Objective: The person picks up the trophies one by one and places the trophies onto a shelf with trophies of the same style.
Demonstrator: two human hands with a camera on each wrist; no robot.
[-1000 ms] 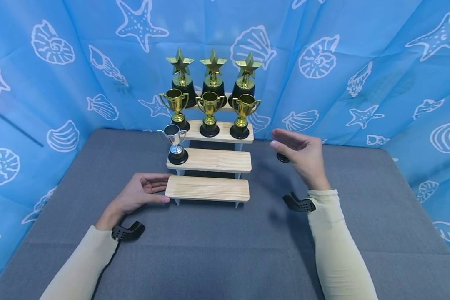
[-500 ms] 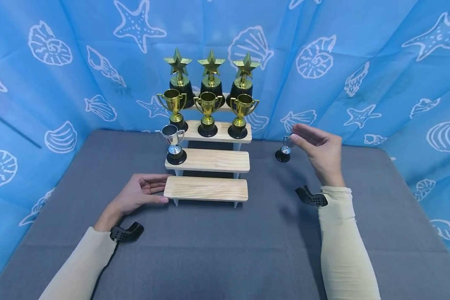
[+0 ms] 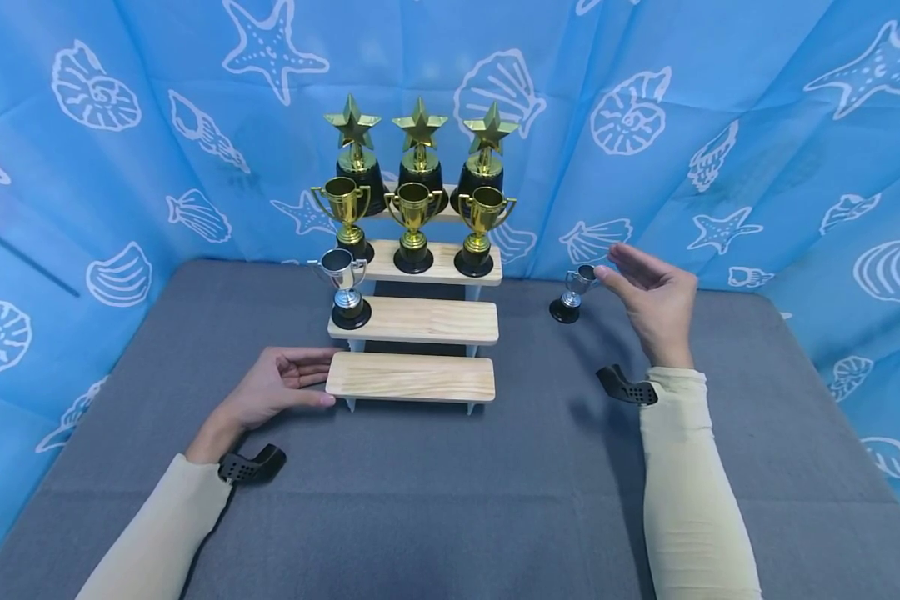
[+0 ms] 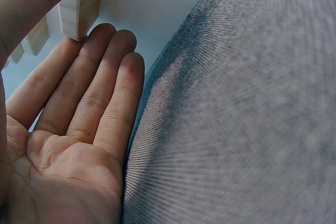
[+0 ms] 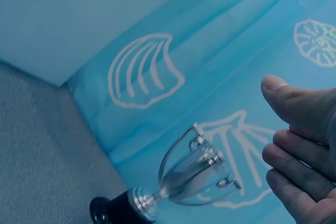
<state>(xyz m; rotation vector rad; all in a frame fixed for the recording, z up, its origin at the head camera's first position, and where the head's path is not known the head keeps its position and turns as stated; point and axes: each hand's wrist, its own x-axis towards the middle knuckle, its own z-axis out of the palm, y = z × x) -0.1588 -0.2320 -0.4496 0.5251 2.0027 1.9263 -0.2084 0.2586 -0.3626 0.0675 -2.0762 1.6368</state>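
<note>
A small silver trophy cup [image 3: 574, 289] on a black base stands upright on the grey cloth, right of the stepped wooden stand. My right hand [image 3: 658, 304] is just to the right of it, fingers extended; the right wrist view shows space between the fingertips [image 5: 274, 82] and the trophy [image 5: 194, 179]. At the left end of the lowest step [image 3: 412, 377] is my left hand [image 3: 273, 387], with the thumb at the front corner and the fingers behind. Those fingers [image 4: 100, 85] lie straight, their tips right by the plank's end [image 4: 79, 9].
Another silver trophy cup [image 3: 347, 286] stands at the left of the second step. Gold trophy cups [image 3: 413, 218] line the step above, and gold star trophies [image 3: 420, 142] the top one. A blue shell-print curtain [image 3: 630, 183] hangs behind the table [image 3: 450, 500].
My right hand has let go of the silver trophy cup and drawn away to the right, leaving the trophy in plain view. My left hand has stayed at the stand.
</note>
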